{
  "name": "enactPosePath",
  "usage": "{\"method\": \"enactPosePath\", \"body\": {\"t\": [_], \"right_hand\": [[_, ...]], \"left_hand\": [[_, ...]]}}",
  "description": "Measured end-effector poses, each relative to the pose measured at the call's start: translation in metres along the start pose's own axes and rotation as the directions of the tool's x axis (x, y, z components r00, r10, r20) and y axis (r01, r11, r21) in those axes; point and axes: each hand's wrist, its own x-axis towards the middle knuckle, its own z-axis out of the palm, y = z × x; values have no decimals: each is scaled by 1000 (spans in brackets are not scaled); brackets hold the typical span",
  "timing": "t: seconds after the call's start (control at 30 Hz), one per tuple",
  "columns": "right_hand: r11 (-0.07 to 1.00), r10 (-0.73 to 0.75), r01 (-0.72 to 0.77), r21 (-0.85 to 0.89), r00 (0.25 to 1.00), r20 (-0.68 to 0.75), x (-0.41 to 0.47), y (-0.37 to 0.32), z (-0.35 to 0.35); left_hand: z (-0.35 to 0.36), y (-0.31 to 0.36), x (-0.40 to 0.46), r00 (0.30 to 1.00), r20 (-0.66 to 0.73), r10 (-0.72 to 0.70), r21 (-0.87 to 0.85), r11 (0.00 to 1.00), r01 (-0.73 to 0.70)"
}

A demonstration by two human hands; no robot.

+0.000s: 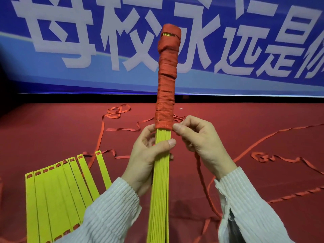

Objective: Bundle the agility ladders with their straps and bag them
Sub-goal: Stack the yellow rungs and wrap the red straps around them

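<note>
Head view: stack of yellow rungs (160, 181) held upright, centre of frame, w/ red strap (167, 76) wound tight round its far/upper half. Left hand (149, 155) grips the bare yellow part just below the wrap, thumb across the front, fingers curled behind. Right hand (198, 142) pinches the strap's lower edge at the right side of the stack, thumb and forefinger together on the red webbing.

Risks, as I judge them:
- Wrap only held by that pinch; if the right grip slackens, the lowest turns prob. spring loose and the coil unwinds from the bottom up.
- Loose strap tail (201, 172) hangs down past the right wrist to the floor; a snag or knot there would jerk the next turn or leave it slack.
- Turns near the top look uneven, w/ a small gap showing yellow; wrap may slide off that end when bagged.
- Rungs below the left hand unbound; they could fan out if the grip shifts.

Surface & room: red carpeted floor (254, 120), no worktop in sight. Second ladder (57, 186) lies fanned out near left, yellow rungs side by side w/ red strap through the slots. More red webbing (117, 111) trails in loops far left and across the right. Blue banner (87, 41) w/ big white characters fills the far wall. No bag visible.
</note>
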Motion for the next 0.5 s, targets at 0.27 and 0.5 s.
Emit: {"method": "enactPosePath", "body": {"t": [0.27, 0.5], "right_hand": [[997, 15, -13, -70, 1000, 20, 0, 10, -5], [999, 2, -3, -47, 1000, -27, 2, 7, -25]], "left_hand": [[7, -3, -5, 983, 87, -161, 181, 973, 143], [0, 8, 0, 989, -38, -145, 87, 985, 148]]}}
